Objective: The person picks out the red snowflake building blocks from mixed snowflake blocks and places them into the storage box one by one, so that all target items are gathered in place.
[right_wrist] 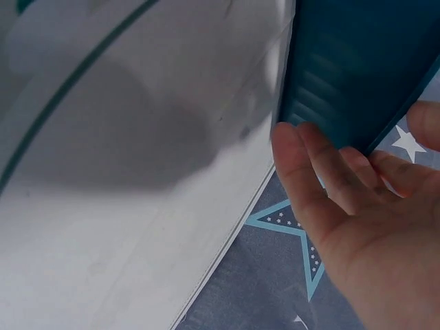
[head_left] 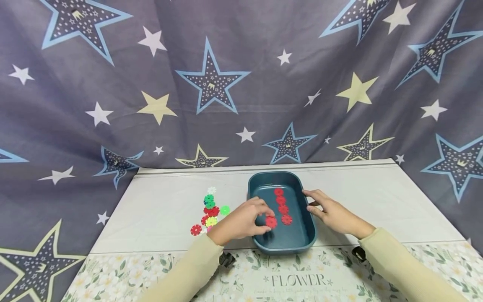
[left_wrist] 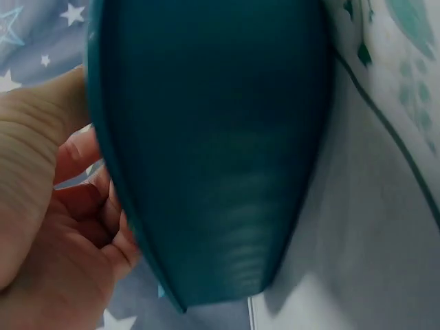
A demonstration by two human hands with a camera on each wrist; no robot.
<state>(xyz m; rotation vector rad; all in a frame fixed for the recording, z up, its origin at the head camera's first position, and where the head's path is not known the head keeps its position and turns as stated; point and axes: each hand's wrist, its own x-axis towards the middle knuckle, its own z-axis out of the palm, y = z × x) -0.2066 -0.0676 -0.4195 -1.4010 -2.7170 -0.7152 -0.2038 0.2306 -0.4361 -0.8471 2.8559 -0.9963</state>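
A dark teal rectangular tray point(head_left: 294, 245) stands on the table with a line of several red flower-shaped discs point(head_left: 283, 209) on its floor. Over its left side reaches my left hand point(head_left: 245, 220), pinching another red flower disc point(head_left: 271, 222) between thumb and fingers. In the left wrist view the tray's outer wall point(left_wrist: 213, 151) hides that disc and the fingertips. My right hand point(head_left: 332, 212) touches the tray's right side, and the right wrist view shows its fingers point(right_wrist: 330, 172) fairly straight against the outer wall.
Left of the tray lies a loose pile of flower discs in red, green point(head_left: 209, 201), yellow point(head_left: 211, 221) and white point(head_left: 212, 190). A floral cloth point(head_left: 151, 272) covers the table's near part. A star-patterned curtain point(head_left: 234, 42) hangs behind.
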